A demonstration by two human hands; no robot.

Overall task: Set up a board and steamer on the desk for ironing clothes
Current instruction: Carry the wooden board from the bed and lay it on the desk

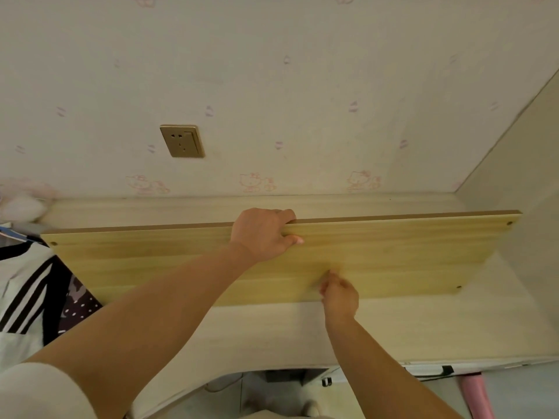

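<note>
Board (pixel 393 252): yellow wood-grain, smooth matt, raw brown edge under my left grip (pixel 263 234). Bench (pixel 423 328): pale wood-look, matt. Wall socket (pixel 182 141): brushed gold, satin.

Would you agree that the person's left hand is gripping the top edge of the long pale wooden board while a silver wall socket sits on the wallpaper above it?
Not quite: the wall socket is gold-coloured, not silver, as the head view shows. The rest holds: the left hand grips the top edge of the long pale wooden board, and the socket sits on the wallpaper above it.
</note>
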